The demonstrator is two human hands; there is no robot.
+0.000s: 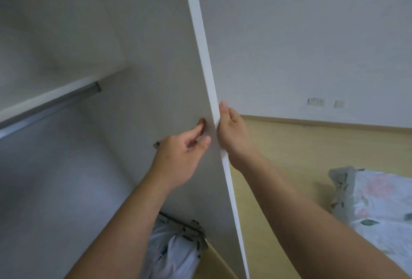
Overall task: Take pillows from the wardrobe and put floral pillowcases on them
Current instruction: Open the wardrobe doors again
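Note:
The white wardrobe door (156, 56) stands open, with its thin edge running down the middle of the view. My right hand (231, 131) grips that edge from the outer side, thumb on the edge. My left hand (180, 158) is on the inner side, fingers loosely bent, with a fingertip touching the door's inner face. A floral pillow (379, 207) lies at the right on a yellowish surface. More floral fabric (176, 249) is bunched low inside the wardrobe, under my left forearm.
Inside the wardrobe at the left, a white shelf (51, 98) has a metal hanging rail under it. A plain white wall with sockets (315, 101) stands behind the door. The yellowish surface (289, 156) stretches from the door to the pillow.

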